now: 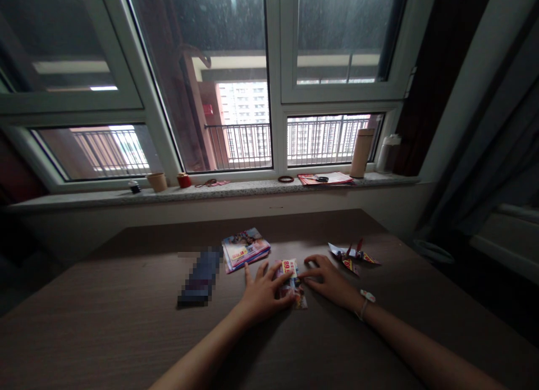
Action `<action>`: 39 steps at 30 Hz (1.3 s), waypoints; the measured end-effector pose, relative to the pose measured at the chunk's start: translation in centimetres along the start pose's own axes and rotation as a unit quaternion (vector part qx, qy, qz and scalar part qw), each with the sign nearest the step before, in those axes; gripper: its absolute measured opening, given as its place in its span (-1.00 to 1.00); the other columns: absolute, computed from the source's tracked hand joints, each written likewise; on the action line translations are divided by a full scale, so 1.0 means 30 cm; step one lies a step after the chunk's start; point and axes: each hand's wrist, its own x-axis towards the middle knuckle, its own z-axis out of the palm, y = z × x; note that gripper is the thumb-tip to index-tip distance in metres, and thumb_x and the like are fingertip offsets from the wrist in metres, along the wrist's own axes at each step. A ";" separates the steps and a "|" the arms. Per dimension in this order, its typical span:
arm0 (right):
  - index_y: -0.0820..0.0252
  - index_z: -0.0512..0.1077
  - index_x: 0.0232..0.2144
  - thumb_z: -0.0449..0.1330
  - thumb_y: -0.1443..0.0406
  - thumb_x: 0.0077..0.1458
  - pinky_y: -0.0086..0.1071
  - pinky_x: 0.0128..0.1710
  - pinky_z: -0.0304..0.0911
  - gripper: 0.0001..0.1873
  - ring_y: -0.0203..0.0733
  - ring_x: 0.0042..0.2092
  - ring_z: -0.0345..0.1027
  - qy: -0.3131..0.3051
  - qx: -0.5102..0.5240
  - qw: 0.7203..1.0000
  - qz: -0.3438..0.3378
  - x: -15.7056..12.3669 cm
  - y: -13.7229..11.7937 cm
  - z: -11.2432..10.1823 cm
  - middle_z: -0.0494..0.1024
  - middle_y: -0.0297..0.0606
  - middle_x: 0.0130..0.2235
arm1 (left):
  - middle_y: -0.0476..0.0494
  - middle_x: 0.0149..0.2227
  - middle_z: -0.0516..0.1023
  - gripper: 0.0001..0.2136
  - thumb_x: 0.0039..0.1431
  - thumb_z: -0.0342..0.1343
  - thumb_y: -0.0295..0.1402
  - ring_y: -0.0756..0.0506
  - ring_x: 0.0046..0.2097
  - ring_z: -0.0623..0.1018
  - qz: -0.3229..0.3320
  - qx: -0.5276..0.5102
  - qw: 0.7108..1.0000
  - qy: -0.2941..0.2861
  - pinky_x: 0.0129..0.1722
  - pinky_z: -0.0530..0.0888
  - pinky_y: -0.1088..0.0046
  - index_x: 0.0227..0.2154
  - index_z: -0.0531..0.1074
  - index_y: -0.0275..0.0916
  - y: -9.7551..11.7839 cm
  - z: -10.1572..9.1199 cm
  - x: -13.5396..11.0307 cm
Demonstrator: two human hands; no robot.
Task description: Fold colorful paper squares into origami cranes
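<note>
A small piece of printed colour paper (300, 301) lies on the table in front of me, with large red numerals on its far part. My left hand (263, 292) rests over its left side, fingers spread and flat, hiding part of the sheet. From the right, my right hand (332, 280) reaches to the paper's edge, its fingers stretched out and slightly bent; whether they press on it I cannot tell. Just beyond my left fingertips sits a stack of similar printed sheets (246, 248). Folded paper shapes (352, 257) stand to the right of my right hand.
A dark, pixelated flat object (201, 279) lies left of the stack on the brown table (105, 300). The windowsill (248, 187) holds a paper cup (157, 182), a red jar (184, 180), a bracelet (286, 179), scissors (321, 179) on papers and a tan bottle (362, 154).
</note>
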 end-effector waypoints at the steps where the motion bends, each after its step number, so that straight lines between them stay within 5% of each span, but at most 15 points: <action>1: -0.09 0.57 -0.18 0.18 0.20 0.15 -0.21 0.18 0.10 -0.79 -0.09 0.13 0.18 0.002 -0.012 1.000 0.007 0.005 0.001 0.001 0.35 -0.23 0.05 | 0.03 0.35 0.07 -0.43 0.13 -0.16 0.25 -0.41 0.34 -0.01 0.000 0.001 1.000 -0.001 0.09 -0.46 -0.43 0.20 0.14 0.34 0.001 -0.001 0.000; 12: -0.20 0.29 0.14 0.07 0.17 0.20 -0.12 0.19 0.04 -0.55 -0.02 0.20 0.08 -0.018 -0.164 0.985 0.057 0.025 -0.038 0.009 0.28 -0.22 0.15 | 0.04 0.36 0.02 -0.43 0.14 -0.15 0.23 -0.42 0.35 -0.05 -0.004 0.007 1.000 -0.015 0.10 -0.45 -0.43 0.22 0.10 0.32 0.002 -0.007 -0.001; 28: -0.12 0.23 0.19 0.05 0.05 0.20 -0.09 0.21 -0.01 -0.49 0.01 0.20 0.08 -0.016 -0.152 0.988 0.033 0.023 -0.018 0.013 0.27 -0.18 0.16 | 0.05 0.35 0.07 -0.43 0.13 -0.13 0.23 -0.43 0.34 -0.03 0.004 -0.007 1.000 -0.002 0.12 -0.43 -0.41 0.20 0.14 0.32 0.001 -0.005 -0.004; 32: -0.16 0.36 0.06 0.06 0.05 0.21 -0.12 0.21 0.02 -0.62 -0.04 0.19 0.10 -0.012 -0.122 0.992 0.008 0.013 -0.021 0.004 0.28 -0.23 0.13 | 0.08 0.35 0.07 -0.44 0.13 -0.14 0.24 -0.43 0.34 -0.02 0.009 -0.003 1.000 -0.004 0.11 -0.41 -0.43 0.20 0.14 0.35 0.002 -0.007 -0.007; 39: -0.13 0.32 0.11 0.06 0.04 0.21 -0.10 0.19 0.03 -0.57 0.00 0.19 0.08 0.001 -0.165 0.985 0.058 0.023 -0.022 0.019 0.27 -0.18 0.14 | 0.06 0.35 0.07 -0.42 0.11 -0.14 0.26 -0.45 0.34 -0.03 0.010 -0.004 1.000 -0.015 0.11 -0.42 -0.42 0.20 0.15 0.33 0.007 -0.020 -0.010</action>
